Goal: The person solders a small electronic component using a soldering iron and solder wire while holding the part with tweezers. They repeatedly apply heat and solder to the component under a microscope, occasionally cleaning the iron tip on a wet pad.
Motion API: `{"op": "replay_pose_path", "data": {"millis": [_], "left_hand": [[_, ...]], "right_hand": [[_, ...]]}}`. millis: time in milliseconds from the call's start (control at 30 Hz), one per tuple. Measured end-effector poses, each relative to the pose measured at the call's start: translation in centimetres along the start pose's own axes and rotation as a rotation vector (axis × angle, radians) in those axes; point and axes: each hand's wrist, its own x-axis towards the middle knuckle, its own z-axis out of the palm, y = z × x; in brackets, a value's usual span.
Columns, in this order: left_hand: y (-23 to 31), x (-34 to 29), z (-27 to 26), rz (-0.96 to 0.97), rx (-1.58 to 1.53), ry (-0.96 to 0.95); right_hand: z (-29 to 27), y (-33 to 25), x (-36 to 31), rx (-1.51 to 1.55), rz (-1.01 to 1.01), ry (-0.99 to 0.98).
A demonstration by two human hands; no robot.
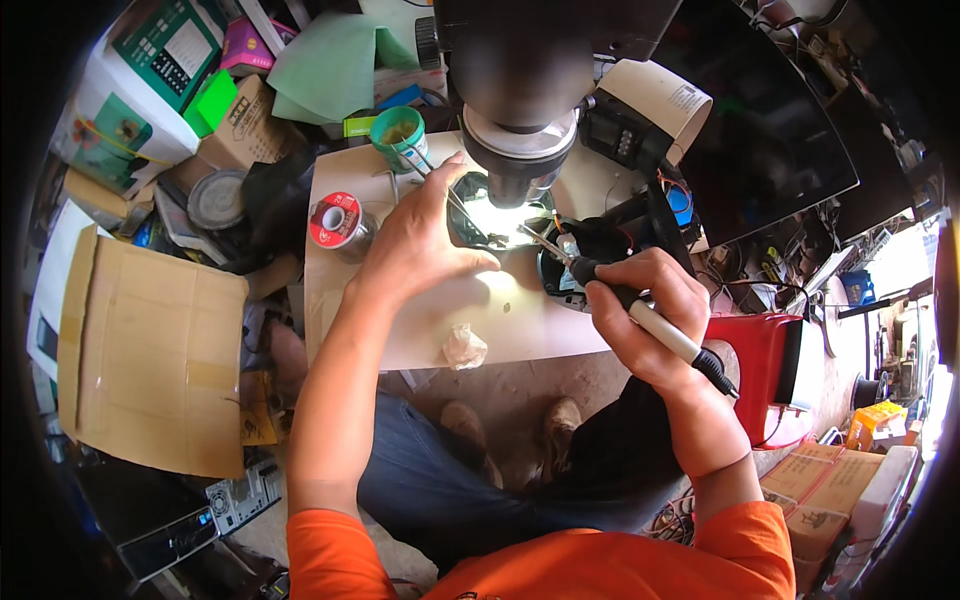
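My right hand (655, 310) is closed around the handle of a soldering iron (665, 333), whose metal tip reaches toward the brightly lit spot under a microscope (520, 150). In my left hand (415, 235) is a pair of thin metal tweezers (458, 205), pointing at the same spot from the left. A dark piece (468, 190) lies under the lens, its middle washed out by glare, so what both tips touch cannot be made out. Just right of it, near the iron's tip, is a black rounded housing (597, 240) with wires.
A solder spool (335, 220) and a green tub (398, 140) stand on the table's left side. Crumpled tissue (464, 346) lies near the front edge of the table (400, 335). A cardboard box (160, 350) is at left, a red stool (755, 370) at right, a dark screen (760, 130) behind.
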Motion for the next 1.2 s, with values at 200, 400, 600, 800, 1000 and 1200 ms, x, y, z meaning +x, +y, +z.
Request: {"op": "replay_pose_path", "data": {"millis": [200, 400, 600, 800, 1000, 1200], "left_hand": [[-0.4, 0.2, 0.9, 0.009, -0.062, 0.021], [-0.4, 0.1, 1.6, 0.037, -0.071, 0.104], [-0.6, 0.1, 1.5, 0.14, -0.027, 0.218], [-1.2, -1.3, -2.0, -0.067, -0.361, 0.249], [1.6, -2.3, -2.2, -0.262, 0.136, 0.038], [2.0, -2.3, -1.6, -0.279, 0.311, -0.035]], "right_hand": [[0.3, 0.5, -0.1, 0.033, -0.028, -0.02], [0.4, 0.9, 0.1, -0.075, -0.172, 0.007], [0.7, 1.2, 0.4, -0.12, -0.247, -0.004], [0.8, 1.7, -0.2, -0.023, -0.079, 0.076], [0.9, 1.6, -0.2, -0.031, -0.089, 0.063], [1.1, 1.9, -0.3, -0.047, -0.136, 0.028]]}}
